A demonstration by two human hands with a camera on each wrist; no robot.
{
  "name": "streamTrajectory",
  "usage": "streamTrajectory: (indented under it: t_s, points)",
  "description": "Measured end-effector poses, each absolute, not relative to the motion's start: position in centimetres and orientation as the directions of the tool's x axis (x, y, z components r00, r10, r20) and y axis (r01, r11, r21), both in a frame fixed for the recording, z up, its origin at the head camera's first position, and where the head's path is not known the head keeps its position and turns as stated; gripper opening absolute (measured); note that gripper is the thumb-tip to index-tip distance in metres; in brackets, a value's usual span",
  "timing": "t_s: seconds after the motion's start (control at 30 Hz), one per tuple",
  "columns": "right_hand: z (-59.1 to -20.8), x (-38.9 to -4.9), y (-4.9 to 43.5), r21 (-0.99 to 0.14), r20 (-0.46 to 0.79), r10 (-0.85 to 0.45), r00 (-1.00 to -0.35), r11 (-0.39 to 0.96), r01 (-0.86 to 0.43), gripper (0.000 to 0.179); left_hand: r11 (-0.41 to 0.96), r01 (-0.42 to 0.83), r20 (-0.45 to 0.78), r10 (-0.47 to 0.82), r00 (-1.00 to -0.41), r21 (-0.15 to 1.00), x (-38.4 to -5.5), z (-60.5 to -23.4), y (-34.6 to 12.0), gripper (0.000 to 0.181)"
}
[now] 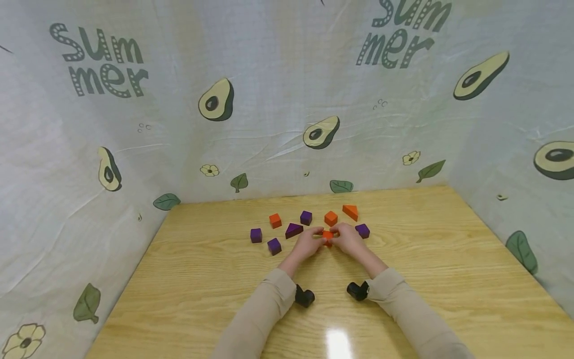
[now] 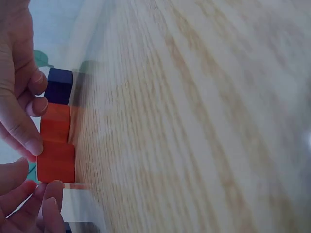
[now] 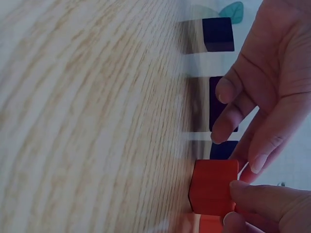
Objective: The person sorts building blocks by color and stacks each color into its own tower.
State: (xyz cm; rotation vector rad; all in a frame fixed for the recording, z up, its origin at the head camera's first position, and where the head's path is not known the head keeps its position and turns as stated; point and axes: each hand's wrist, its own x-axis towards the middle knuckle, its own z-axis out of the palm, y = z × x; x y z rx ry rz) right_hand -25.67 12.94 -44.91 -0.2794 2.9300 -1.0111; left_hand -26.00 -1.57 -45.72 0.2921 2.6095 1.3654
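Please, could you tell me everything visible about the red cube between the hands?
The red cube is plain, with flat faces, and looks like painted wood. It seems to rest flat on the table, an orange cube just beyond it. The left hand and right hand hold it from either side.

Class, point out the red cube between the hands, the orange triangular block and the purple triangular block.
Red cube (image 3: 214,187): right wrist view, its camera-facing side.
Orange triangular block (image 1: 351,212): head view, its visible middle.
Purple triangular block (image 1: 294,230): head view, its visible middle.
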Motion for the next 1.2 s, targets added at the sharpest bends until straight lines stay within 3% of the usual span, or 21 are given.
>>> streamTrajectory:
  t_s: [0.43, 1.2]
  points:
    - [-45.0, -25.4, 12.9, -0.59, 0.04, -0.226, -0.973, 0.781, -0.205, 0.028, 0.689, 0.208, 0.029, 0.263, -0.965, 0.694, -26.2, -45.7, -1.6, 0.029]
    - [-45.0, -24.2, 13.2, -0.62, -0.007, -0.28, -0.96, 0.754, -0.216, 0.025, 0.674, 0.184, -0.035, 0.297, -0.954, 0.715, -25.1, -45.9, -2.6, 0.027]
